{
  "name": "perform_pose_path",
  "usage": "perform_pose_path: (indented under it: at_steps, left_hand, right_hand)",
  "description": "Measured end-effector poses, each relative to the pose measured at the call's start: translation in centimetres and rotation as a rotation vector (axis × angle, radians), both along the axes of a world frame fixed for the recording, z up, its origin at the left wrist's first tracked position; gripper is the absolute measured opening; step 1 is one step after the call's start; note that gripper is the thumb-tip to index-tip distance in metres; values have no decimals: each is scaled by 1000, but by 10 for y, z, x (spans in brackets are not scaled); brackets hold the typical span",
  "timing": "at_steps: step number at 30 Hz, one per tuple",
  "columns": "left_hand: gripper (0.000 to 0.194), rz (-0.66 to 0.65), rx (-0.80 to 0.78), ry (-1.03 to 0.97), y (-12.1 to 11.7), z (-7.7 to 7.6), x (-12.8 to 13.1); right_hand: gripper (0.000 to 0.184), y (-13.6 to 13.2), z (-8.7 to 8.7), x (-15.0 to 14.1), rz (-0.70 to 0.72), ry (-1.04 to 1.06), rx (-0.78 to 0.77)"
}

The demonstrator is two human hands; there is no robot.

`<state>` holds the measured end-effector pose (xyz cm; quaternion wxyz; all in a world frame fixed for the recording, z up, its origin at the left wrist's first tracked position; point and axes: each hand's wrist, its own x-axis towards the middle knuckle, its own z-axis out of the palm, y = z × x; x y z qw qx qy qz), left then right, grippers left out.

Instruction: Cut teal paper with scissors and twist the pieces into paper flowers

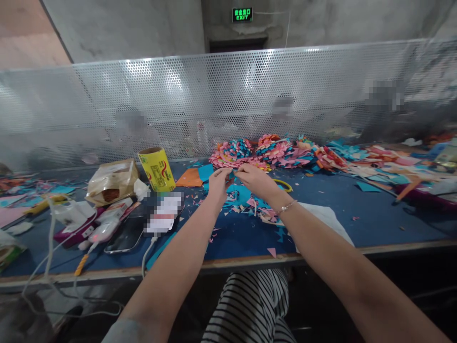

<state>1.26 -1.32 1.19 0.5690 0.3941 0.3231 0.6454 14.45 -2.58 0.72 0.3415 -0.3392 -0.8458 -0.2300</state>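
Observation:
Both hands meet over the middle of the blue tabletop. My left hand (pixel 218 183) pinches a small blue paper-like piece (pixel 233 174), mostly hidden by the fingers. From the other side my right hand (pixel 257 180) has its fingers closed on the same piece. Below them lie blue sheet pieces (pixel 241 194) and scattered pink and blue scraps (pixel 252 206). A yellow loop (pixel 285 185) shows just right of my right hand; what it belongs to is hidden. Orange sheets (pixel 190 177) lie left of my left hand.
Pink and blue fringed bundles (pixel 273 150) are heaped against the perforated metal screen (pixel 178 105). Leftward stand a yellow cardboard tube (pixel 157 169) and a paper bag (pixel 113 181), with phones (pixel 126 236), a purple power strip (pixel 76 231) and cables. White material (pixel 326 220) lies under my right forearm.

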Motion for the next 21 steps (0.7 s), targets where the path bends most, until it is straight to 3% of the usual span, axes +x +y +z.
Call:
perform_pose_path:
  at_steps: [7, 15, 21]
  left_hand:
    - [26, -9, 14, -10, 1, -1, -1]
    - [19, 12, 65, 63, 3, -3, 1]
    - [17, 26, 85, 85, 7, -4, 1]
  right_hand:
    - [25, -4, 1, -3, -74, -84, 28]
    - [24, 0, 1, 0, -84, -103, -13]
    - [22, 1, -1, -2, 23, 71, -119]
